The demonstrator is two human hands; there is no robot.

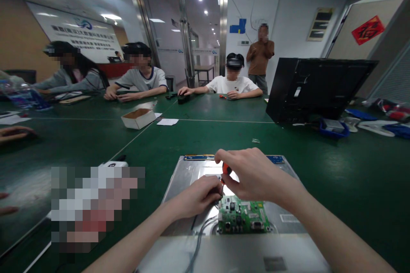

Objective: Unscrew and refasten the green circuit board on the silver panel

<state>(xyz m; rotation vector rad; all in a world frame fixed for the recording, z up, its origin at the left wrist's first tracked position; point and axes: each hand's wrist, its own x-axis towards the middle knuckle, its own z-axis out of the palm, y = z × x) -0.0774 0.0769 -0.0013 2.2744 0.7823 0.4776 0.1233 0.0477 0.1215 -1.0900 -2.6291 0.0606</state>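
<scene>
Screwdriver [226, 168] with a stubby orange-and-black handle stands roughly upright, gripped between the thumb and curled forefinger of the right hand [254, 174], above the upper left corner of a green rectangular circuit board [243, 216]. The left hand [202, 195] comes in low from the other side, its thumb and fingertips bunched together just beside the tool's lower end; whether they pinch anything I cannot tell, since the fingers hide it. The tool's tip is likewise hidden.

The circuit board lies on a flat silver metal panel [290, 207], near its middle, with thin grey cables [198, 241] running from the board's left side toward the panel's near edge. A narrow blue circuit strip [276, 159] lines the panel's far edge, partly covered by the right hand. The panel rests on a dark green table [323, 170]. Beyond it lie a small clear plastic packet [256, 140] and, farther left, an open white cardboard box [141, 120]. A large black monitor [317, 89] stands to the right, its back turned this way.
</scene>
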